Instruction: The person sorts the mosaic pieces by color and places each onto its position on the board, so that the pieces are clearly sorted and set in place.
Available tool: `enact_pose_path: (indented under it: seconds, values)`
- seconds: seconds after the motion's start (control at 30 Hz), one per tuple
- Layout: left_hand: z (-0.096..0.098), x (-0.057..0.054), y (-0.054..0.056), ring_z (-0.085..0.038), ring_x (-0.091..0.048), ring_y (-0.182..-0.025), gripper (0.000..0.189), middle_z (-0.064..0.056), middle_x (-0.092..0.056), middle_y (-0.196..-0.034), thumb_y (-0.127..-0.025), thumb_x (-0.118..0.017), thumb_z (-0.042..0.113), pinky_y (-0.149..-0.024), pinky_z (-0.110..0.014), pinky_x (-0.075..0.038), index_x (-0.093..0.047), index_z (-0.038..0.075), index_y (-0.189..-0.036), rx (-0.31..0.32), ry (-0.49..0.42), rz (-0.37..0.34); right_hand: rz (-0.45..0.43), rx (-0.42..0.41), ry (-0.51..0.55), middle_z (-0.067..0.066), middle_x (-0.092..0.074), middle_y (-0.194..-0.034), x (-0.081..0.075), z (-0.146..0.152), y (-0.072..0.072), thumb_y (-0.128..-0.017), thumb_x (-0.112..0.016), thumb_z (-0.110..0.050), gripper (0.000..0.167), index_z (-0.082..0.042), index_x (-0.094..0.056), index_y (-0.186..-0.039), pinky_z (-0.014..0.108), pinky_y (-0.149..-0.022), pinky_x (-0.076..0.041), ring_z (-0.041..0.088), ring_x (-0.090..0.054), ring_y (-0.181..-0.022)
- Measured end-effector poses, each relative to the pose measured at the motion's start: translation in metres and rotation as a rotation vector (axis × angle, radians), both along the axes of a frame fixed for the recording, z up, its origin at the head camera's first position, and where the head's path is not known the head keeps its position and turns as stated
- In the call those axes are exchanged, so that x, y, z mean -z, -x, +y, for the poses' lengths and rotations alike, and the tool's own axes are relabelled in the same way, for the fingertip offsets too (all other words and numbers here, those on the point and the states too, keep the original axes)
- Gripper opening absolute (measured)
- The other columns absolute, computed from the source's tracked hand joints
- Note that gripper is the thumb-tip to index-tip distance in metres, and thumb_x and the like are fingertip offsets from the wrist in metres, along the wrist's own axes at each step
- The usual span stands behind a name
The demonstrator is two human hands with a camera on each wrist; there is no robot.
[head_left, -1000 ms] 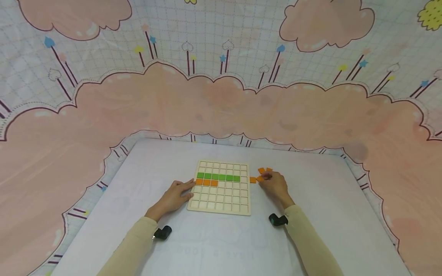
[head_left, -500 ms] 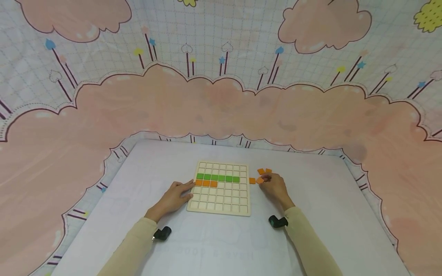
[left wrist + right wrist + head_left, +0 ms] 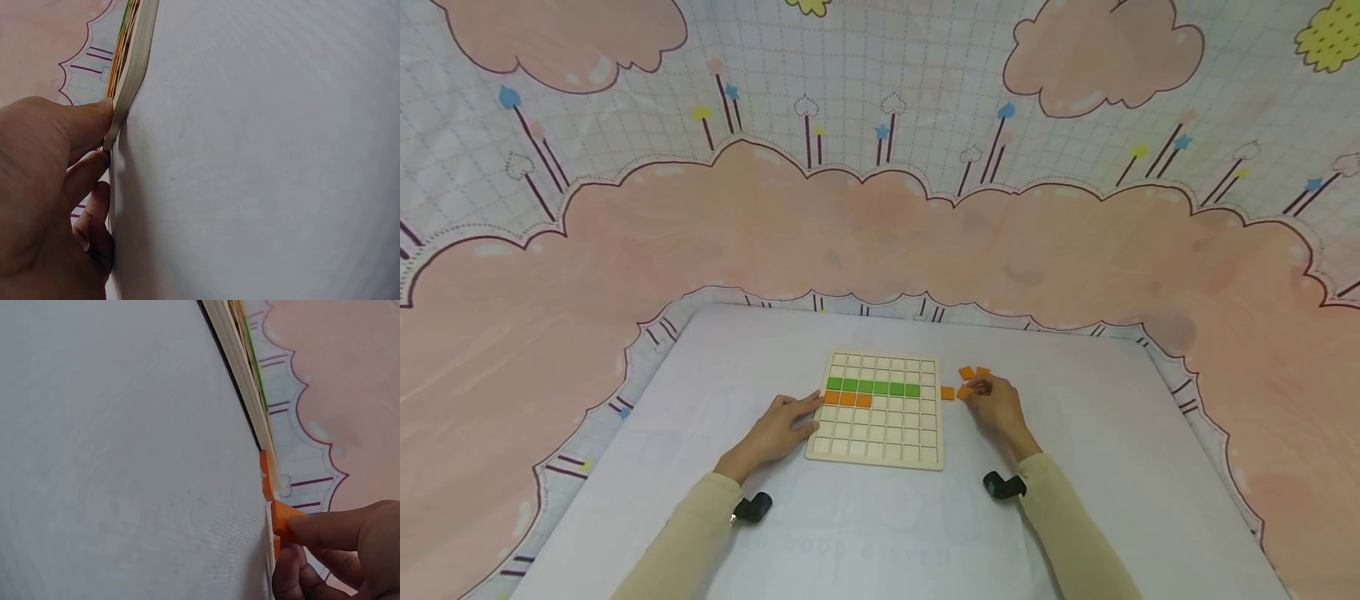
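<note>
A pale wooden grid board (image 3: 876, 462) lies mid-table, with a row of green tiles (image 3: 874, 387) and three orange tiles (image 3: 847, 399) below them at the left. My left hand (image 3: 777, 429) touches the board's left edge with its fingertips. In the left wrist view its thumb (image 3: 90, 122) meets the board's side near the corner. Right of the board, my right hand (image 3: 997, 406) pinches an orange tile (image 3: 284, 519) between thumb and fingers, and the tile is tilted in the right wrist view. Another orange tile (image 3: 947, 392) lies against the board's right edge.
Two more loose orange tiles (image 3: 966, 372) lie just beyond the right hand. A white cloth covers the table (image 3: 857, 533). A patterned curtain (image 3: 880, 225) stands behind it. Black wrist cameras (image 3: 1003, 485) are strapped below both sleeves.
The right hand stays beside the loose tiles, its fingers shifting slightly on the orange tile. The left hand and board hold still, while the head view tilts a little.
</note>
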State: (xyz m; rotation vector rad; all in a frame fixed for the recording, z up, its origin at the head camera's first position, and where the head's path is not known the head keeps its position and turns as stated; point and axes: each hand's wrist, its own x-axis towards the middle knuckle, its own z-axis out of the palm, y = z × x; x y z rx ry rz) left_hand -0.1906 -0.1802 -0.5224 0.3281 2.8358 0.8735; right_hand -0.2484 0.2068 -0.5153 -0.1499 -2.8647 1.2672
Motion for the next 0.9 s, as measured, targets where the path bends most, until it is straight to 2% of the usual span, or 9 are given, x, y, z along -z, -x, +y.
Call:
enact_pose_path:
  seconds: [0.27, 0.43, 0.63, 0.9]
  values:
    - [0.001, -0.003, -0.001, -0.023, -0.041, -0.120, 0.052, 0.001, -0.036, -0.159, -0.097, -0.062, 0.026, -0.101, -0.050, -0.042, -0.047, 0.016, -0.147, 0.004, -0.008, -0.002, -0.002, -0.022, 0.041, 0.015, -0.071, -0.100, -0.005, -0.003, -0.006, -0.085, -0.071, -0.009, 0.021, -0.002, -0.071, -0.105, 0.026, -0.067, -0.049, 0.024, -0.063, -0.086]
    - [0.002, -0.003, -0.002, -0.023, -0.042, -0.120, 0.052, 0.001, -0.037, -0.159, -0.097, -0.062, 0.026, -0.100, -0.050, -0.042, -0.047, 0.016, -0.146, 0.005, -0.005, -0.002, -0.001, -0.045, 0.086, 0.015, -0.070, -0.099, -0.007, -0.007, -0.008, -0.085, -0.070, -0.006, 0.020, -0.001, -0.070, -0.105, 0.023, -0.062, -0.049, 0.021, -0.062, -0.082]
    - [0.001, -0.001, 0.000, -0.023, -0.042, -0.120, 0.052, 0.002, -0.037, -0.159, -0.097, -0.062, 0.027, -0.100, -0.050, -0.043, -0.047, 0.017, -0.146, 0.000, 0.006, -0.005, 0.002, -0.059, 0.086, 0.015, -0.071, -0.101, -0.010, -0.016, -0.009, -0.084, -0.069, -0.005, 0.021, -0.002, -0.071, -0.105, 0.024, -0.065, -0.050, 0.022, -0.064, -0.085]
    - [0.000, 0.001, 0.001, -0.022, -0.041, -0.119, 0.052, 0.002, -0.037, -0.159, -0.097, -0.062, 0.027, -0.099, -0.049, -0.043, -0.048, 0.017, -0.146, 0.002, 0.009, 0.002, -0.015, -0.065, 0.104, 0.010, -0.070, -0.100, -0.013, -0.035, -0.009, -0.083, -0.071, -0.005, 0.021, -0.006, -0.071, -0.104, 0.030, -0.076, -0.051, 0.022, -0.063, -0.090]
